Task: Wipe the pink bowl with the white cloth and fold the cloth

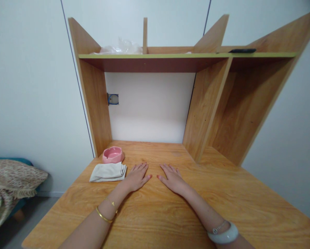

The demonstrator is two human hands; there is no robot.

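Note:
Both hands lie flat, palms down, on the wooden desk (157, 214). My left hand (137, 177) has its fingers stretched out and its thumb pointing right; it holds nothing. Just to its left is a folded white cloth (107, 172), close to my wrist. Behind the cloth sits a pink ashtray (113, 155) with nothing visible in it. To the right, my right hand (171, 178) rests with fingers spread and thumb pointing left, also holding nothing. A gap of bare wood separates the two hands.
A wooden shelf unit (149, 63) stands at the back of the desk. On its upper shelf lie a clear plastic bag (123, 47) and a dark flat object (242, 51). An open wall socket (113, 99) shows behind. A patterned blanket (11, 176) covers furniture at the left.

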